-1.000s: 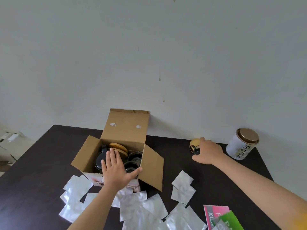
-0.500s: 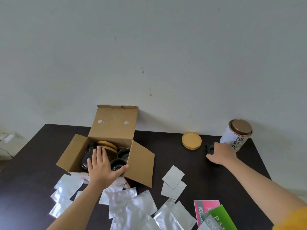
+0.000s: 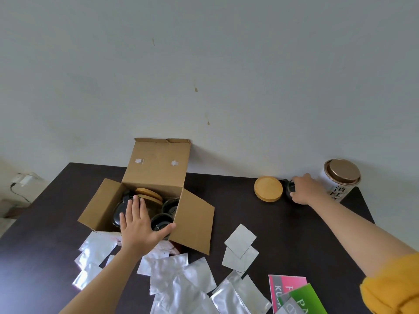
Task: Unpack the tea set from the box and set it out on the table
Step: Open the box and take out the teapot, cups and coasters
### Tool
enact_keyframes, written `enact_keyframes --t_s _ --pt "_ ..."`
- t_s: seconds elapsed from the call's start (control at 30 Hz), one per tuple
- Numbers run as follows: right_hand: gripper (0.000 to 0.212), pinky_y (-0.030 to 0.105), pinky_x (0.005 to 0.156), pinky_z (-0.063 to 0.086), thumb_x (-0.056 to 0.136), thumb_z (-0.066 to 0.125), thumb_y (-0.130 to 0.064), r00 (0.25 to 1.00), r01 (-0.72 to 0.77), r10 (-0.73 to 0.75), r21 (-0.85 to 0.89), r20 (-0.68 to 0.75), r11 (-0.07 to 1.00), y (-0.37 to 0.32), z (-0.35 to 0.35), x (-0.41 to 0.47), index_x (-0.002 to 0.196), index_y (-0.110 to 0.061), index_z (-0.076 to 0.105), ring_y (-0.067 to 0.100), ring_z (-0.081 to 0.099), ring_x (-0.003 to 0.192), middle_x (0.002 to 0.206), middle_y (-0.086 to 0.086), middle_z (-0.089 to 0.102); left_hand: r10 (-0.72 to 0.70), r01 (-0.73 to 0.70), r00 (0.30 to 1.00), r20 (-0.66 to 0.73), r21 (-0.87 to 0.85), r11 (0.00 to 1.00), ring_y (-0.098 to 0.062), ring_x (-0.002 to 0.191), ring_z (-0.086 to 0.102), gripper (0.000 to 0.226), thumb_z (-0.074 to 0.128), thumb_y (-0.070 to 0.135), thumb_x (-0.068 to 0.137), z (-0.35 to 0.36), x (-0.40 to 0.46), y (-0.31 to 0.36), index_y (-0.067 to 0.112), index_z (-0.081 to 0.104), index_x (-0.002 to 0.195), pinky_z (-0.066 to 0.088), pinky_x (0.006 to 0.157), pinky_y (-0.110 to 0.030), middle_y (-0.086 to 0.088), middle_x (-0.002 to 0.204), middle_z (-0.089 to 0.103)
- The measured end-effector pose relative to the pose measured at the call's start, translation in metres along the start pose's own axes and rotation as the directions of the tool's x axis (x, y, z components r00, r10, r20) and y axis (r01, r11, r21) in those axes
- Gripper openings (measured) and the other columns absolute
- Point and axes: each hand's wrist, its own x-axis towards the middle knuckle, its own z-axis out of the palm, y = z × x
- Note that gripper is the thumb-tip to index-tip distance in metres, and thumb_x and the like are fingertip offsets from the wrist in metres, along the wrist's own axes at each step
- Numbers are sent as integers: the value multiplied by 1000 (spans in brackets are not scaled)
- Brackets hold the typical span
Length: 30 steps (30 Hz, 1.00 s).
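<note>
An open cardboard box (image 3: pixel 156 168) stands on the dark table (image 3: pixel 294 234) near the wall. Inside it lie wooden coasters (image 3: pixel 148 193), black cups (image 3: pixel 170 205) and a dark round piece, partly hidden. My left hand (image 3: pixel 141 225) lies flat on the box's front edge, fingers spread, holding nothing. A wooden coaster (image 3: pixel 268 188) sits on the table at the back right. Just right of it my right hand (image 3: pixel 305 189) grips a small black cup (image 3: pixel 288 188) that rests on the table.
A white tea tin (image 3: pixel 341 180) with a bronze lid stands at the back right by the wall. Several silver foil pouches (image 3: pixel 181 277) lie in front of the box. Pink and green leaflets (image 3: pixel 292 293) lie at the front right. The table's right edge is near the tin.
My right hand carried the black cup from beside the coaster to the right, then back next to the coaster. The left hand has stayed on the box edge. The camera view shifted.
</note>
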Motion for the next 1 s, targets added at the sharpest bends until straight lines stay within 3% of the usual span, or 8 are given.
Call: enact_keyframes --t_s 0.1,0.23,0.37,0.5,0.63,0.8,0.9,1.0 --pt "50 34 77 51 90 60 -28 1000 6 -6 58 4 998 2 1 8 135 -14 43 30 58 100 131 15 32 1 -1 1000 1 6 1000 -28 146 -1 136 9 100 52 1 1 -1 6 17 149 4 115 -52 -11 159 6" --pt "53 34 84 48 92 58 -20 999 45 -44 104 -13 994 5 4 13 141 -14 39 32 54 109 134 15 34 1 -1 1000 -1 5 1000 -27 146 -2 137 7 100 51 -1 -1 1 5 15 150 5 115 -51 -11 159 5" --pt "52 35 84 49 93 58 -18 998 64 -62 114 -22 991 8 6 17 141 -13 38 32 56 105 134 15 30 -5 4 1000 7 20 1000 -27 146 -6 137 4 100 51 -3 -2 2 6 11 150 1 115 -50 -10 159 0" --pt "54 38 93 47 94 56 -28 998 62 -60 93 -17 994 7 2 15 143 -15 37 32 51 116 135 15 37 -13 13 1000 23 16 1000 -26 146 -11 138 2 100 50 -4 -1 2 7 8 151 -2 115 -49 -9 159 -6" --pt "56 39 96 43 88 56 -43 996 71 -74 -47 -58 996 -22 0 -3 136 -18 44 32 46 119 128 14 46 -13 12 999 29 29 999 -26 145 -14 139 -4 100 46 -6 -2 3 8 3 151 -4 115 -48 -9 159 -10" --pt "49 37 102 39 94 52 -33 960 278 -275 68 -59 958 -101 -16 -53 138 -14 45 30 45 123 136 13 42 -7 7 999 39 5 1000 -28 145 -11 141 -2 101 46 -8 -3 4 7 7 150 -2 115 -49 -11 159 -6" --pt "48 36 110 34 96 52 -29 911 412 -400 265 -99 872 -157 -23 -83 141 -14 44 24 32 138 148 8 34 -1 3 998 66 -35 999 -29 145 -12 142 2 101 46 -12 -4 5 6 6 150 -3 115 -49 -12 159 -7" --pt "44 36 109 33 96 53 -29 857 514 -492 333 -154 791 -211 -30 -107 138 -15 49 20 30 139 149 4 35 0 3 992 126 -21 1000 -30 144 -17 144 2 102 43 -19 -4 5 5 -2 150 -5 115 -49 -14 157 -14"
